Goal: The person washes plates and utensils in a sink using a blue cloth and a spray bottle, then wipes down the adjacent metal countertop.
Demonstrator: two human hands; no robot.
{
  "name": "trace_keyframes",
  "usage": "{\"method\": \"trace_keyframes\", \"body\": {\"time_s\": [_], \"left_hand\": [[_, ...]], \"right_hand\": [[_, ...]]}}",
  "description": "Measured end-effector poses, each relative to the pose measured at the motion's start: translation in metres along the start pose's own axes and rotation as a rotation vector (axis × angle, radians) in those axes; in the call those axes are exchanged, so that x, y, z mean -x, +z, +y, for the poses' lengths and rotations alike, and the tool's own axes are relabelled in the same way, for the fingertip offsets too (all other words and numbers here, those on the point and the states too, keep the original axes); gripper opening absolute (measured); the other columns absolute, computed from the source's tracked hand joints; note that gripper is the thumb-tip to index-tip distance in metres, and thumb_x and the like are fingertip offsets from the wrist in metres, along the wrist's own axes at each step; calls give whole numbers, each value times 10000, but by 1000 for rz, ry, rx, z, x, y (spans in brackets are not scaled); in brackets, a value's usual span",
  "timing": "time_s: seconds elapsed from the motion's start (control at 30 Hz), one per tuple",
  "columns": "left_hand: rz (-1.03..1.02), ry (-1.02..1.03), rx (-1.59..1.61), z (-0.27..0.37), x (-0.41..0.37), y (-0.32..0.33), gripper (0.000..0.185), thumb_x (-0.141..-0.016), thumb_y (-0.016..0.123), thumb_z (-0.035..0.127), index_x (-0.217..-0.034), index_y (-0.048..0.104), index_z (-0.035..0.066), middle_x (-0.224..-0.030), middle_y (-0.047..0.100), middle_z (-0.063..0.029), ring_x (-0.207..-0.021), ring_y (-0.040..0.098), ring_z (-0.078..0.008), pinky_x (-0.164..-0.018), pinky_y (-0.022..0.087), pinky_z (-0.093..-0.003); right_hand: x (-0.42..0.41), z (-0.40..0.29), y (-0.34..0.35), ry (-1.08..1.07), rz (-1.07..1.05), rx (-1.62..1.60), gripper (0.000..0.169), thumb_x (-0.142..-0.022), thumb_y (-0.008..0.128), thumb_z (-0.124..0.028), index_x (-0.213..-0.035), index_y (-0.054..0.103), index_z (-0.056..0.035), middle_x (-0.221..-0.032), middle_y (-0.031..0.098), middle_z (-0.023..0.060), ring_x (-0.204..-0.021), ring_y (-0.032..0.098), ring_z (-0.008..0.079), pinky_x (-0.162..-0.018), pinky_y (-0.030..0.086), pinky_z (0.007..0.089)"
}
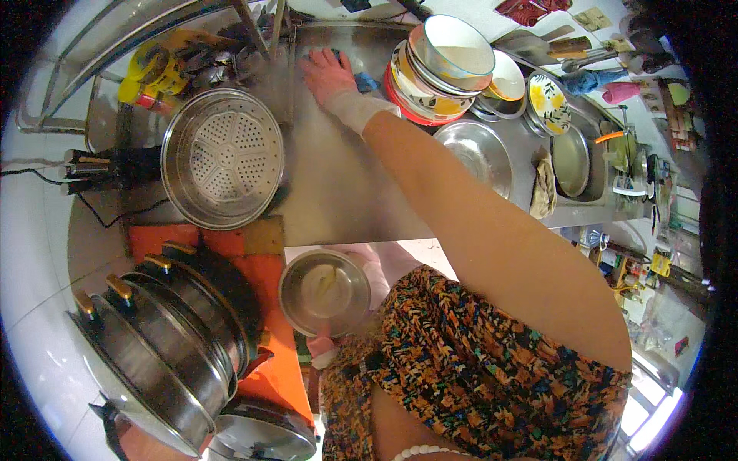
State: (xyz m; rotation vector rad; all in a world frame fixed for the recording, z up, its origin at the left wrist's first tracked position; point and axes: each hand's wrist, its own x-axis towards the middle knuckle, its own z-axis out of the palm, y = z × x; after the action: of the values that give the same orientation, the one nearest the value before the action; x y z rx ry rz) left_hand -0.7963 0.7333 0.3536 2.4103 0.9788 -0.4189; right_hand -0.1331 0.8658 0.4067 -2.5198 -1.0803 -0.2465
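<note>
My right hand (328, 74), in a pink glove with a pale cuff, reaches to the back of the stainless steel counter (346, 184) and rests palm down on it. A small blue thing (366, 82), perhaps a cloth, shows beside the wrist, and something dark lies at the fingers. Whether the hand grips it is hidden. Low in front of my body, my left hand (320, 346), also pink-gloved, holds the near rim of a round metal basin (324, 293). Inside the basin is a little pale matter.
Stacked bowls (455, 49) and a wide steel bowl (478, 155) stand right of my arm. At left sit a perforated steamer (223, 152), an orange surface (282, 363) and several upright dark pans (167, 340). A sink (594, 193) lies far right.
</note>
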Motion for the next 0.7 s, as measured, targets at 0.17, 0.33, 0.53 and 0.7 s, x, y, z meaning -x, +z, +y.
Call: {"method": "trace_keyframes", "body": {"time_s": [0.17,0.33,0.53,0.7], "left_hand": [[12,110,190,26,-23,-25,777,-527,867,313,-1236,579,178,-1079,673,-68,-882,656,-290,-709,553,-361],[333,-2,498,68,-40,-60,560,-624,815,488,-977,684,72,-643,617,-7,-514,525,-167,-471,509,-339],[67,-747,1389,86,-42,-71,601,-621,797,511,-1013,656,79,-766,648,-23,-568,580,-146,-491,507,-345],[-15,-572,1262,58,-29,-37,448,-747,787,334,-1051,629,46,-894,687,-39,-667,619,-148,-598,520,-342]], "right_hand": [[-25,17,33,293,133,41,465,-909,506,-310,-1356,457,-191,-1419,413,96,-1356,315,308,-1096,208,567],[-31,25,35,613,162,-21,500,-919,490,-348,-1381,438,-162,-1505,310,122,-1425,200,326,-1103,171,610],[11,4,26,621,117,-20,518,-908,507,-329,-1400,426,-187,-1509,311,100,-1420,224,327,-1100,171,620],[95,-54,31,285,179,122,529,-880,535,-349,-1385,451,-213,-1408,419,79,-1349,323,321,-1042,253,620]]}}
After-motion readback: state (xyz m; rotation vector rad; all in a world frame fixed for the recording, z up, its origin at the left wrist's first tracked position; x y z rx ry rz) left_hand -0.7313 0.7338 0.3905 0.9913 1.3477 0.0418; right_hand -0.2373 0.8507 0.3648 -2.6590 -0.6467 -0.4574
